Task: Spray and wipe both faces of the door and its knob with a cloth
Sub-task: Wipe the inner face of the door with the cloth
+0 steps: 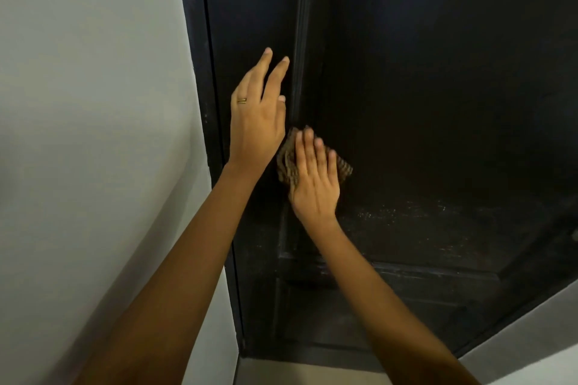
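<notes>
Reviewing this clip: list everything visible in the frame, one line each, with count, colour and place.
door: one, black, panelled, fills the middle and right of the view
door frame: one, black, between the door and the left wall
wall: one, pale grey, left side; a similar pale strip shows at lower right
floor: one strip, beige, bottom edge below the door
cloth: one, brown patterned, flat on the door under the right hand
ring: one, gold, on a finger of the left hand
left hand: one, fingers straight, by the door's left edge
right hand: one, pressing the cloth on the door
</notes>
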